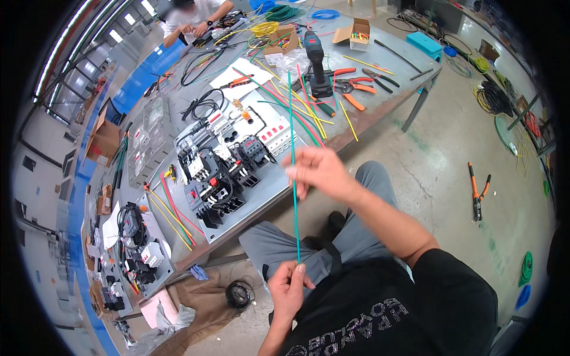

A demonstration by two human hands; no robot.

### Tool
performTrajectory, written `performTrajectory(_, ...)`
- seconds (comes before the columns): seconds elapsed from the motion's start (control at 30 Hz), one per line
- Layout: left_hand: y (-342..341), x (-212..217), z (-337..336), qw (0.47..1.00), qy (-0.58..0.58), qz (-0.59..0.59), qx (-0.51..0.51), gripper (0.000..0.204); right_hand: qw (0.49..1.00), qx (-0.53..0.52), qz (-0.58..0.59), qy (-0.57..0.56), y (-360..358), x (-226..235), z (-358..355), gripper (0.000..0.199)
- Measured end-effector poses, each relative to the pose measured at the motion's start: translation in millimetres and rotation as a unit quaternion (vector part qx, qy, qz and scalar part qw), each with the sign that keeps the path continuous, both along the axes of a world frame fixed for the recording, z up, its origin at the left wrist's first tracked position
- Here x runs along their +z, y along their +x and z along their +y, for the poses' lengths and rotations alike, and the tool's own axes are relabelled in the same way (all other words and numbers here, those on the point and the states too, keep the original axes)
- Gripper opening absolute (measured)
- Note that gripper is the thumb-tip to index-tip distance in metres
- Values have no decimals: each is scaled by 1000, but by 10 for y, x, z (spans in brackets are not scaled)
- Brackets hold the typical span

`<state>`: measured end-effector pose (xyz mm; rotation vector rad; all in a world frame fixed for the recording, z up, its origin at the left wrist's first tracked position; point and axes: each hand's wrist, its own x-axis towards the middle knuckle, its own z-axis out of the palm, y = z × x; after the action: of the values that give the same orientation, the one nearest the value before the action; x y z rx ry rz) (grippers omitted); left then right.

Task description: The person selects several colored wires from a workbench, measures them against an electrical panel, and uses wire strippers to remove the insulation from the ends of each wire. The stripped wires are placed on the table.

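Note:
A long, thin green tube (295,219) stands nearly upright in front of me, its upper end reaching over the table. My left hand (287,289) pinches its lower end between thumb and fingers, above my lap. Higher up, by the table edge, my right hand (320,173) has its thumb and forefinger closed at the tube, the other fingers curled loosely. Left of that hand, a metal panel (230,228) bears black contactors and breakers (217,178) with black wiring. Red, green and yellow strips (306,115) lie behind it.
A cordless drill (316,62) stands among pliers (356,88) at the table's right. Small boxes (354,35) hold coloured bits. A second wired panel (142,249) lies at left. Another person (193,21) works at the far end. A long-handled cutter (477,193) lies on the floor.

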<state>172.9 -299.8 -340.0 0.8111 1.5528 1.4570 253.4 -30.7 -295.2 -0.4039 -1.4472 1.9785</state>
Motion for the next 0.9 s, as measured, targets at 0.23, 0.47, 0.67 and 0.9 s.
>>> performTrajectory(0.23,40,153,-102,995,0,-98,-30,14,998,-50,21,25,-21,223,627,21)
performTrajectory(0.47,-8,139,-115,993,-8,-102,-53,13,992,-125,9,-11,4,210,867,24)
performTrajectory(0.67,-45,-24,-38,991,-31,-72,-105,13,993,-114,16,-9,97,172,1058,23)
performTrajectory(0.9,-137,61,456,946,15,-303,-111,28,996,5,43,-81,-3,-56,400,27)
